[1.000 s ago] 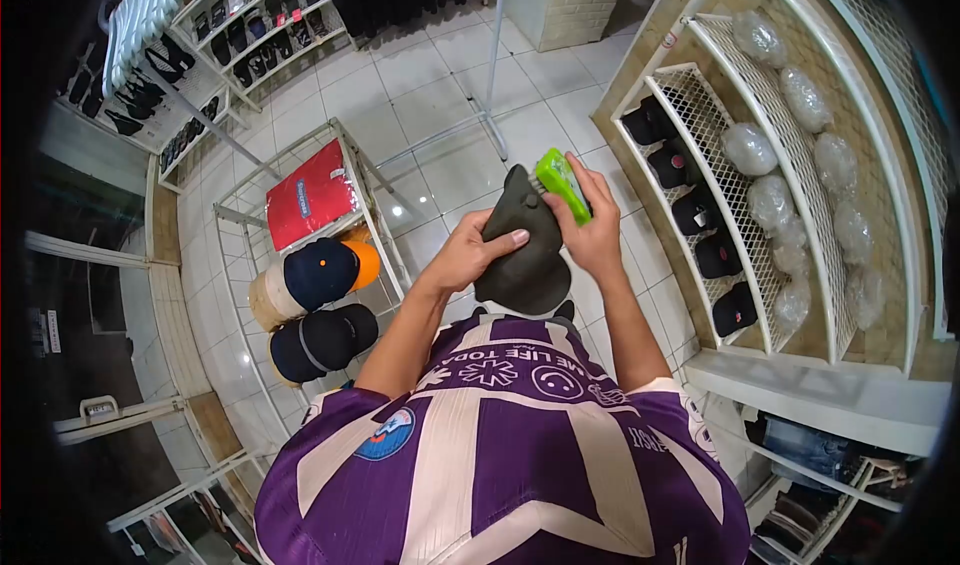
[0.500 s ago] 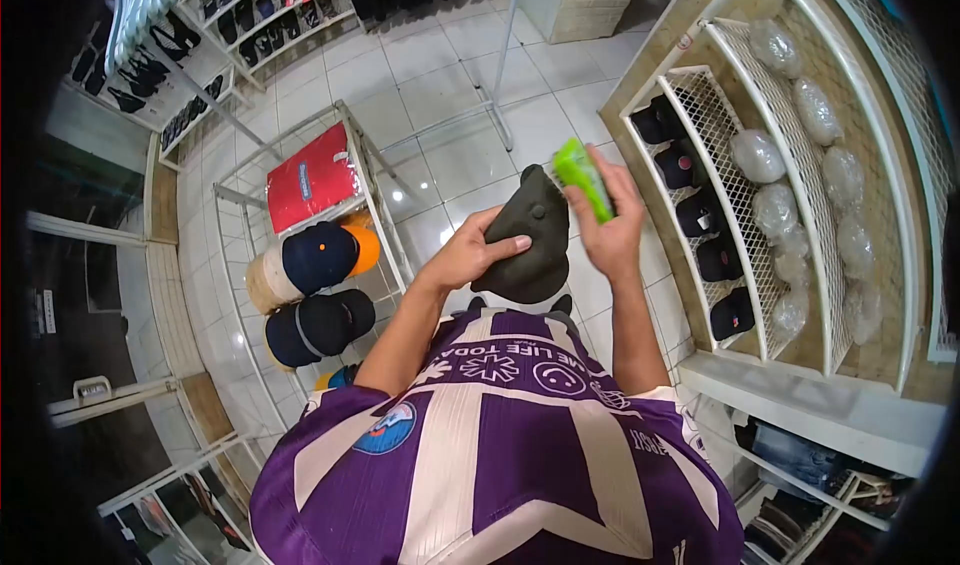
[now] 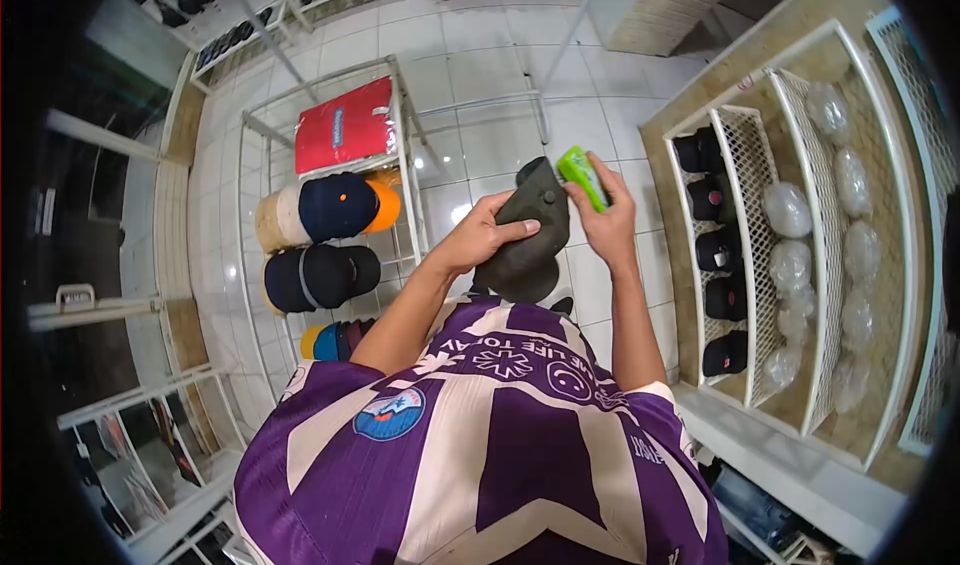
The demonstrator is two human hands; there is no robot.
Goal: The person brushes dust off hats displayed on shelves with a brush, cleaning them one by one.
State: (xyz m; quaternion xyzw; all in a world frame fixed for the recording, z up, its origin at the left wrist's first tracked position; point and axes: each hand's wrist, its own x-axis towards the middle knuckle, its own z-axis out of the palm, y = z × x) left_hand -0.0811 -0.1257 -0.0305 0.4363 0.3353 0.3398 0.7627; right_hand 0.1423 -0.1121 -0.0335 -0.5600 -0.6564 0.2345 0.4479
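Note:
My left hand [image 3: 483,237] grips a dark olive cap [image 3: 528,233] in front of my chest, thumb across its crown. My right hand [image 3: 606,220] holds a bright green brush [image 3: 582,177] against the cap's upper right edge. Both hands meet over the white tiled floor, above my purple and white shirt.
A white wire rack [image 3: 402,170] on the left carries stacked caps [image 3: 330,208] in navy, orange and beige, plus a red packet [image 3: 345,125]. On the right, a wooden wall shelf [image 3: 672,227] with mesh dividers holds black caps [image 3: 718,250] and plastic-wrapped caps [image 3: 788,211].
The green brush has slid from flat on the cap's top to its right edge and tilted upright. The view has swung left, so the shelf sits further right.

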